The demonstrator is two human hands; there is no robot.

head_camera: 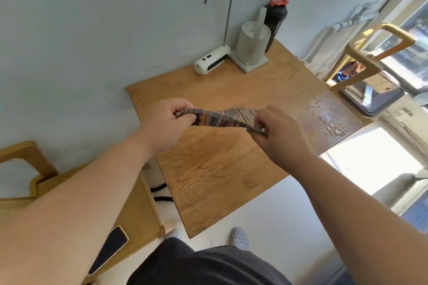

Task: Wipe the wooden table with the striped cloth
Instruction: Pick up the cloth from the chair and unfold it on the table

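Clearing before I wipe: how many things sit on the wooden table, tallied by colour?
White: 2 (water dispenser, kettle)
Black: 1 (shaker bottle)
Total: 3 on the wooden table
Not counted: striped cloth, pinched above it by left hand and right hand.

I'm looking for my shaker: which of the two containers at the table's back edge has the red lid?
The black bottle nearest the corner, partly behind the pale kettle; the kettle is pale all over, lid included.
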